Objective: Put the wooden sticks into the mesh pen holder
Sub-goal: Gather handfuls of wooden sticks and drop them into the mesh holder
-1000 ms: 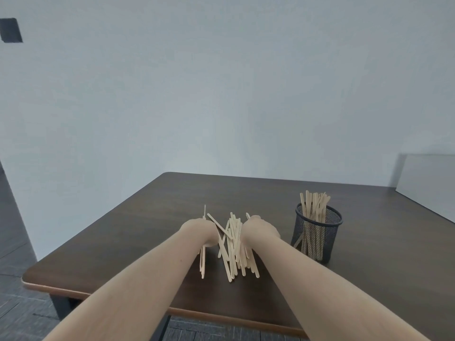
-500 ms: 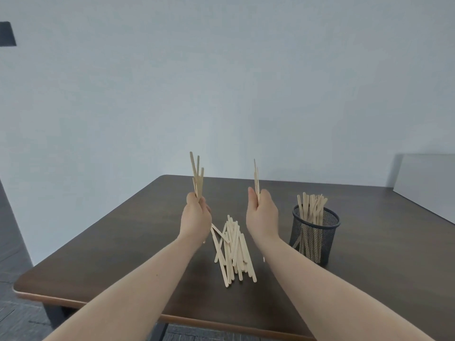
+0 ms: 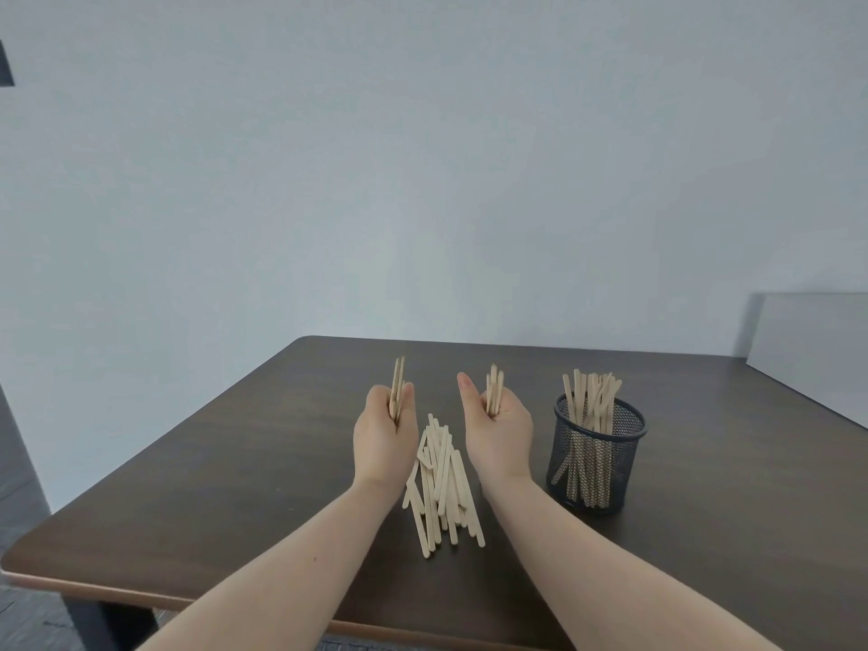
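A pile of flat wooden sticks (image 3: 440, 481) lies on the dark table (image 3: 235, 486) between my two wrists. My left hand (image 3: 384, 439) is closed around a few sticks (image 3: 398, 382) that stand upright out of the fist. My right hand (image 3: 499, 432) grips another small bunch of sticks (image 3: 494, 390), also upright, thumb raised. The black mesh pen holder (image 3: 595, 455) stands just right of my right hand and holds several sticks that stick out above its rim.
A pale board (image 3: 812, 350) leans at the table's far right corner. The table's front edge (image 3: 117, 594) runs below my forearms, with dark floor (image 3: 28, 622) beyond at the left. A plain wall rises behind.
Both hands lifted bunches of sticks off the pile a second ago. Since half a second ago they have come lower, and the sticks sit deeper in the fists.
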{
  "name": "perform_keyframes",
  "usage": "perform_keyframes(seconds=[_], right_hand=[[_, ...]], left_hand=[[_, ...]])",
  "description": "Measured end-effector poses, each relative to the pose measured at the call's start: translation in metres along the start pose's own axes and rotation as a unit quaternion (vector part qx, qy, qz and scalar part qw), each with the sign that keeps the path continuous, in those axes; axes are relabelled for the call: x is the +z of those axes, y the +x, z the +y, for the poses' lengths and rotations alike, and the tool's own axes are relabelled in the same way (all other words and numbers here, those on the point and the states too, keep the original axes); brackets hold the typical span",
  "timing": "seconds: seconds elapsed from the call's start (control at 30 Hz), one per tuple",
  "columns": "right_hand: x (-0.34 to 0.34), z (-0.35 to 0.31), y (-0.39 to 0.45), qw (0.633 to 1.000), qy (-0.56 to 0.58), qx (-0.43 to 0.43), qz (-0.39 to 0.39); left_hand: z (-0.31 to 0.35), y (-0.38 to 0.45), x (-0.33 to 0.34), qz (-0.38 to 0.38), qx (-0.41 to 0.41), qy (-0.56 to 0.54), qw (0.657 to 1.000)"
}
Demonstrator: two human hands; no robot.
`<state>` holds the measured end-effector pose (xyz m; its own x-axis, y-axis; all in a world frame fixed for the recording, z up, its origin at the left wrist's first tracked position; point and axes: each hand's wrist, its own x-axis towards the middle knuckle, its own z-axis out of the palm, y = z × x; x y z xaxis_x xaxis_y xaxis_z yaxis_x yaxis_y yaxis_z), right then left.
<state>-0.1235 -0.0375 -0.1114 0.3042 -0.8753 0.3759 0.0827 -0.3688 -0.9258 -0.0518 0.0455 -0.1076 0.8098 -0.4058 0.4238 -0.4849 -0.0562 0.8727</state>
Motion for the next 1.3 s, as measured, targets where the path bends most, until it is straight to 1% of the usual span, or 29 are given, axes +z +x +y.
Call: perform_keyframes(seconds=[0.23,0.47,0.7,0.83,1.0,1.1,1.2,1.3], right_hand=[[-0.002,0.003,0.001,1.000,-0.004,0.000,0.001],[-0.001,0.004,0.004,1.000,-0.013,-0.009,-0.009],[0.000,0.003,0.004,1.000,-0.016,0.002,-0.024],[0.001,0.001,0.005,1.000,-0.020,0.000,-0.024],[0.001,0.001,0.006,0.999,-0.035,0.004,-0.029],[-0.001,-0.004,0.007,0.998,-0.051,-0.008,-0.025],[-0.008,-0.023,0.015,0.998,-0.049,-0.029,-0.014],[-0.022,-0.050,0.034,0.997,-0.046,-0.056,0.020]], left_hand=[[-0.004,0.010,0.005,0.009,0.000,0.028,1.000],[-0.002,0.015,0.008,0.046,-0.041,0.022,0.998],[-0.005,0.028,0.011,0.044,-0.075,0.005,0.996],[-0.003,0.031,0.009,0.048,-0.067,-0.020,0.996],[-0.001,0.029,0.008,0.059,-0.058,0.003,0.997],[0.006,0.032,0.006,0.060,-0.045,0.008,0.997],[0.025,0.043,0.006,0.066,-0.039,-0.014,0.997],[0.059,0.053,0.011,0.062,-0.005,-0.046,0.997]])
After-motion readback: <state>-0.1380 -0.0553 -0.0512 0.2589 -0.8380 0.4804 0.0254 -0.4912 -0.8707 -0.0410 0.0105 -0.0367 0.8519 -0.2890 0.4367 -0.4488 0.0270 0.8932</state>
